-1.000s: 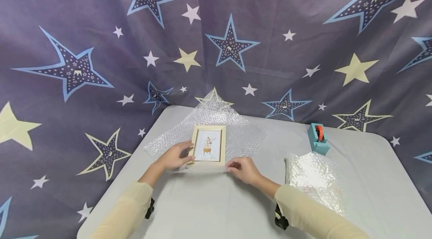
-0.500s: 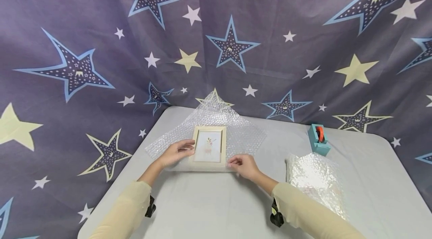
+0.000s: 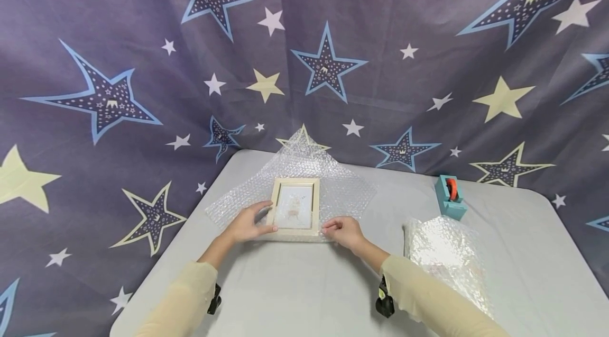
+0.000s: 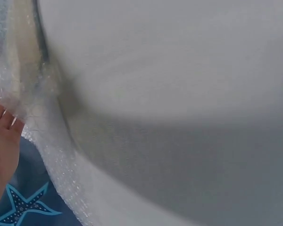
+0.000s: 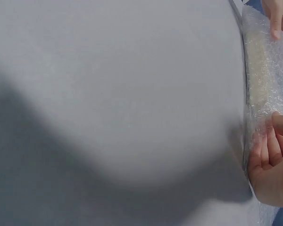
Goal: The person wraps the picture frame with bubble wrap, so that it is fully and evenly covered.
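A pale wooden picture frame [image 3: 296, 181] lies face up on a sheet of bubble wrap [image 3: 344, 189]. The near part of the wrap is folded over the frame's face, so the picture looks hazy. My left hand [image 3: 245, 224] rests at the frame's left side, thumb on the near left corner and fingers spread. In the left wrist view those fingers show partly behind the clear film. My right hand [image 3: 346, 232] pinches the wrap at the near right corner. The right wrist view shows that right hand [image 5: 273, 165] with thumb and fingers on the film.
A teal tape dispenser [image 3: 449, 205] with an orange-red roll stands at the back right. In front of it lies a bubble-wrapped bundle [image 3: 442, 247], beside my right forearm. The grey table [image 3: 285, 294] meets a star-patterned cloth [image 3: 380, 99] at the back.
The near edge of the bubble wrap has come up over the frame's face, veiling the picture. My left thumb has lifted off and come back down on the near left corner.
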`<action>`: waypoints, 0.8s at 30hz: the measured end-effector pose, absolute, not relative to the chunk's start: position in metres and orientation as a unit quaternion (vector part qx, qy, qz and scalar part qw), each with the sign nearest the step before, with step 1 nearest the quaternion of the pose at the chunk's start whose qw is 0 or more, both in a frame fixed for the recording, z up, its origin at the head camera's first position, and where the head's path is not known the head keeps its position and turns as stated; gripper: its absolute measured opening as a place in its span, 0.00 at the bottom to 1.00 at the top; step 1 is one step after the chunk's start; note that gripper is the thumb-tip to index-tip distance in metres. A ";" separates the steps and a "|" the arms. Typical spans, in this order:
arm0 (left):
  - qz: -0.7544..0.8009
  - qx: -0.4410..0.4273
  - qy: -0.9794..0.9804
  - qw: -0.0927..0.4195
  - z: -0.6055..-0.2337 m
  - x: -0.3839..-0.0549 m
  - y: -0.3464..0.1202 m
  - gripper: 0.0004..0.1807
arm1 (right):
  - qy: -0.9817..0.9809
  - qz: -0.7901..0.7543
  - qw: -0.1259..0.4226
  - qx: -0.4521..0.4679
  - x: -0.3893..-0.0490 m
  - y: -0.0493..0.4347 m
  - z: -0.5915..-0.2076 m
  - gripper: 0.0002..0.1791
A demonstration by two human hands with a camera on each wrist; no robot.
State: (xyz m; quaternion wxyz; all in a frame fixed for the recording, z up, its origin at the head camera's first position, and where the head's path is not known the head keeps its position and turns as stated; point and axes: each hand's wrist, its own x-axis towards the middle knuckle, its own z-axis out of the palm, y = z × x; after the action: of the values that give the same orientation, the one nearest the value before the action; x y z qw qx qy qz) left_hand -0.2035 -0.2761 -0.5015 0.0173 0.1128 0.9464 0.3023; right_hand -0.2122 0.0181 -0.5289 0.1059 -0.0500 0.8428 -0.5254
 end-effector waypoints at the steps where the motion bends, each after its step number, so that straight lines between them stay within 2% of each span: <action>1: 0.302 0.111 0.947 0.017 -0.503 -0.204 -0.276 0.42 | 0.843 -0.525 0.109 -0.047 -0.213 0.018 -0.529 0.05; 10: 0.301 0.110 0.947 -0.004 -0.509 -0.205 -0.278 0.39 | 0.844 -0.524 0.113 -0.036 -0.216 0.018 -0.531 0.06; 19: 0.296 0.106 0.949 -0.003 -0.511 -0.206 -0.277 0.39 | 0.832 -0.540 0.124 -0.023 -0.219 0.020 -0.530 0.07; 22: 0.299 0.093 0.950 0.009 -0.511 -0.207 -0.276 0.39 | 0.826 -0.552 0.109 -0.028 -0.221 0.022 -0.527 0.05; 24: 0.300 0.084 0.950 0.016 -0.511 -0.208 -0.275 0.39 | 0.831 -0.548 0.070 -0.059 -0.223 0.023 -0.524 0.05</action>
State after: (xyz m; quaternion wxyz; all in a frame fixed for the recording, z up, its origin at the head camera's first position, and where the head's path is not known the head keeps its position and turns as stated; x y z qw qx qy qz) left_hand -0.2078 -0.2751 -0.5114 0.0160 0.0842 0.9501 0.3000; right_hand -0.2232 0.0229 -0.5239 0.0704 -0.0594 0.8313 -0.5481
